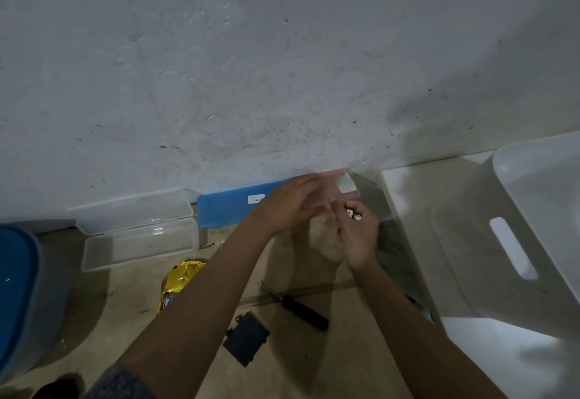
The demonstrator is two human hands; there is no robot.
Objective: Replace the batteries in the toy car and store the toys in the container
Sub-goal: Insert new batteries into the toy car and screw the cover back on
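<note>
Nearby, screwdriver (303, 307), black cover (246, 338).

Both hands meet above the black-handled screwdriver (303, 307): right hand (357, 235) pinches small white batteries (353, 214), left hand (293, 205) blurred alongside.

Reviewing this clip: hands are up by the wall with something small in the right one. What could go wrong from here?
1. The right hand pinches small batteries in mid-air beside the left hand; one could slip and roll off across the floor.
2. The black battery cover and screwdriver lie loose under the forearms and could be knocked or lost.
3. Dim light and motion blur may hide battery polarity.
</note>
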